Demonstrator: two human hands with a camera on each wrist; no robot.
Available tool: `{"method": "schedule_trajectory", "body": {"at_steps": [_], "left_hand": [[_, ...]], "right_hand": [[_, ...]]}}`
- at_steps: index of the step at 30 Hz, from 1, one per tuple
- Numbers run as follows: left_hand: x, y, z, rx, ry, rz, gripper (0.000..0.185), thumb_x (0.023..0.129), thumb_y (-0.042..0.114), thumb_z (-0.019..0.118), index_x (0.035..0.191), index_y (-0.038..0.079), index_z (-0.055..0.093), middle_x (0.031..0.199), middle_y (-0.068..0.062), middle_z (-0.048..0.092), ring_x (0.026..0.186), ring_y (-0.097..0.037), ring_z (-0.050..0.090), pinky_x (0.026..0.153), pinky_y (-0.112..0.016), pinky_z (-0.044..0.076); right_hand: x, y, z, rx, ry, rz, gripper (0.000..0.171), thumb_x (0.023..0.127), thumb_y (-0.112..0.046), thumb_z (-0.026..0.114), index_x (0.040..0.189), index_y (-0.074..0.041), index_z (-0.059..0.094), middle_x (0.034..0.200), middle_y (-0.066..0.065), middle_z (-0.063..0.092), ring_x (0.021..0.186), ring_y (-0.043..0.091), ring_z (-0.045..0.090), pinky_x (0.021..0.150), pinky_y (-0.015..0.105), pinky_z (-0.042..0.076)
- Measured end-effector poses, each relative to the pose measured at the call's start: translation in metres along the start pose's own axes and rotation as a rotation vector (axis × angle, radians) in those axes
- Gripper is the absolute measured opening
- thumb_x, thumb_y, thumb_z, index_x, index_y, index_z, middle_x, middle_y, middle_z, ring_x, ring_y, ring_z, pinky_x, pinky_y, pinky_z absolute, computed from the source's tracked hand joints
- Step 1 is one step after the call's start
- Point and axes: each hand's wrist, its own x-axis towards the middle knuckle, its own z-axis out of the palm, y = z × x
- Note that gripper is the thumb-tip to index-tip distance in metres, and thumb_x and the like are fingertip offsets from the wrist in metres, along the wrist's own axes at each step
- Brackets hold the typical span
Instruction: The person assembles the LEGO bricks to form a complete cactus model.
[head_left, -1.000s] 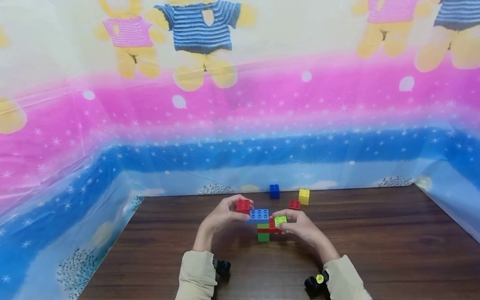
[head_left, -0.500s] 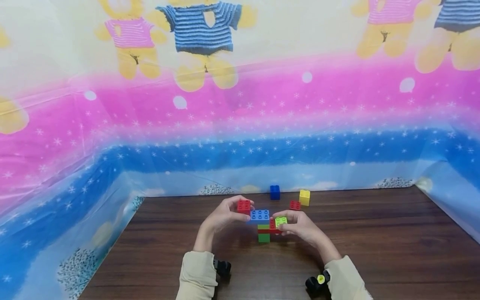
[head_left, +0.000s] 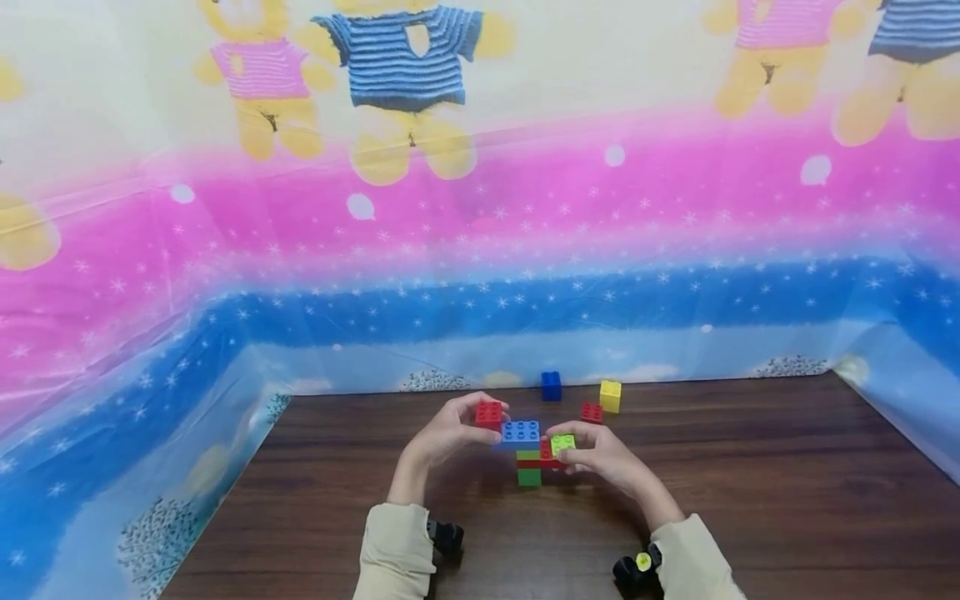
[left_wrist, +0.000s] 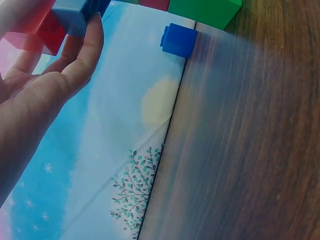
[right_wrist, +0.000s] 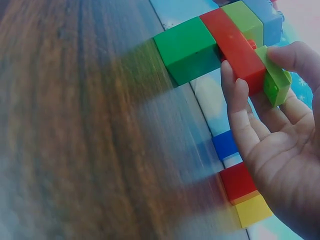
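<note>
A tower of toy building bricks stands on the wooden table. A green brick (right_wrist: pixel 186 50) is at its foot, with a long red brick (right_wrist: pixel 235 47) across it. On the red brick's left end sits a light green brick (right_wrist: pixel 243 19), bearing a light blue brick (head_left: pixel 521 432). My left hand (head_left: pixel 448 433) grips the red brick (head_left: pixel 489 412) at the light blue brick's left end, a finger touching the blue one. My right hand (head_left: pixel 600 454) pinches a lime brick (head_left: pixel 562 444) on the long red brick's right end, with fingertips under the red overhang.
Behind the tower, near the table's far edge, lie a dark blue brick (head_left: pixel 551 386), a small red brick (head_left: pixel 592 412) and a yellow brick (head_left: pixel 611 397). A printed cloth (head_left: pixel 450 308) hangs along the back and sides of the table (head_left: pixel 787 500).
</note>
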Motion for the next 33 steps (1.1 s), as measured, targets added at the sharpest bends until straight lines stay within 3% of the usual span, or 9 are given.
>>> {"method": "schedule_trajectory", "body": {"at_steps": [20,33], "left_hand": [[0.0017,-0.0012,-0.0012,0.007,0.005,-0.003,0.046,0.083,-0.001,0.067,0.124,-0.012,0.05,0.13,-0.027,0.056,0.104,-0.012,0.06,0.088,-0.027,0.052],[0.0011,0.0005,0.0006,-0.009,0.009,0.003,0.048,0.081,-0.002,0.068,0.124,-0.013,0.05,0.129,-0.032,0.055,0.099,-0.011,0.061,0.085,-0.025,0.053]], "right_hand": [[-0.0012,-0.0057,-0.002,-0.056,-0.009,-0.003,0.04,0.093,-0.019,0.061,0.128,-0.001,0.058,0.131,0.026,0.055,0.098,0.019,0.058,0.079,0.033,0.054],[-0.0008,-0.0061,-0.0055,-0.062,-0.037,0.019,0.043,0.093,-0.026,0.063,0.129,-0.004,0.058,0.136,0.023,0.053,0.111,0.022,0.058,0.09,0.039,0.056]]}}
